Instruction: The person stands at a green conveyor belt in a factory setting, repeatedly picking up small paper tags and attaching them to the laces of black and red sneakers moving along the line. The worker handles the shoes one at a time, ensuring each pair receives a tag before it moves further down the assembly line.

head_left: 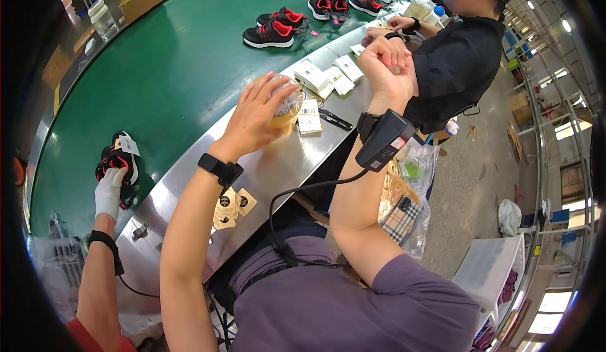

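Note:
My left hand (252, 118) reaches over a round, amber-coloured thing (284, 122) partly covered by clear plastic, its fingers stretched and apart. The fingers hide much of that thing, so I cannot tell its kind. Beside it lie a stack of white printed cards (309, 118) and a black utility knife or similar slim tool (336, 120). My right hand (390, 68) is raised off the metal table edge, palm turned up and fingers curled in. Whatever they hold, if anything, is too small to make out. More stacks of white cards (314, 77) lie left of it.
Black-and-red shoes (270, 35) stand along the green conveyor belt (170, 55). Small beige packets (230, 208) lie on the metal table (265, 169). A co-worker's white-gloved hand (108, 194) touches a shoe at left; another person (457, 55) works at right. A cable hangs from my right wrist device (386, 139).

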Demonstrator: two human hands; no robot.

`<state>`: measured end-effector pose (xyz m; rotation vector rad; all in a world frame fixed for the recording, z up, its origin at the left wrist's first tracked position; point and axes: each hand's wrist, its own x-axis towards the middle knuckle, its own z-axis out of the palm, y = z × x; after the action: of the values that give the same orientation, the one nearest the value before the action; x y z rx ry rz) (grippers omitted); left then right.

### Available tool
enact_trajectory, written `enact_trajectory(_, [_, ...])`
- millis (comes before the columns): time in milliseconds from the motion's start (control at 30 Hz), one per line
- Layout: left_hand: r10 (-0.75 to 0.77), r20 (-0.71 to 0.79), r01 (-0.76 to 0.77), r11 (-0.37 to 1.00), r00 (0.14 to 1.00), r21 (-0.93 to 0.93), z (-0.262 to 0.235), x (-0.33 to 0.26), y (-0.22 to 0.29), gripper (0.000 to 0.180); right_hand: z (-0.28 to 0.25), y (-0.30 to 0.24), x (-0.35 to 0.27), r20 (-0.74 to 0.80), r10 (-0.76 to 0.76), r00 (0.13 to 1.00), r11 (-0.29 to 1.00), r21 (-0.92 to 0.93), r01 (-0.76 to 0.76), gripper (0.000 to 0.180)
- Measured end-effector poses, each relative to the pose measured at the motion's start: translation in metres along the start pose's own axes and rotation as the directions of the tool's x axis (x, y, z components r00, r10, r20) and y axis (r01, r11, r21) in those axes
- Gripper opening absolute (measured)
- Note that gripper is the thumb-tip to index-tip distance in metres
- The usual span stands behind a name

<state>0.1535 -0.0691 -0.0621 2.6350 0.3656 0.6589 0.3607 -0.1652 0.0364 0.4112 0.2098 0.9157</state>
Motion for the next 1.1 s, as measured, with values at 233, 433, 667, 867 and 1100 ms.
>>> enact_trajectory(233, [-0.001, -0.004, 0.001, 1.0, 1.0, 0.0, 0.0, -0.001, 0.0, 0.092, 0.0, 0.001, -0.001, 0.052, 0.109, 0.993, 0.986, -0.133, -0.101, 0.016])
enact_trajectory(433, [0.006, -0.008, -0.006, 1.0, 1.0, -0.006, -0.001, 0.002, 0.005, 0.091, -0.001, -0.002, -0.003, -0.025, 0.089, 0.996, 0.995, -0.048, -0.091, 0.017])
enact_trajectory(667, [0.005, -0.024, -0.005, 1.0, 1.0, 0.004, 0.002, -0.003, -0.001, 0.087, -0.023, -0.011, -0.009, 0.129, 0.103, 0.986, 0.956, -0.286, -0.063, 0.024])
enact_trajectory(867, [0.032, -0.07, -0.03, 0.999, 0.997, 0.025, 0.005, -0.006, -0.004, 0.081, -0.061, -0.017, -0.054, 0.126, 0.05, 0.991, -0.008, -0.992, 0.126, 0.027])
enact_trajectory(1100, [0.04, -0.097, -0.038, 0.999, 0.994, 0.028, 0.005, -0.007, -0.005, 0.082, -0.092, -0.01, -0.072, 0.265, 0.177, 0.948, -0.7, -0.643, 0.311, 0.007])
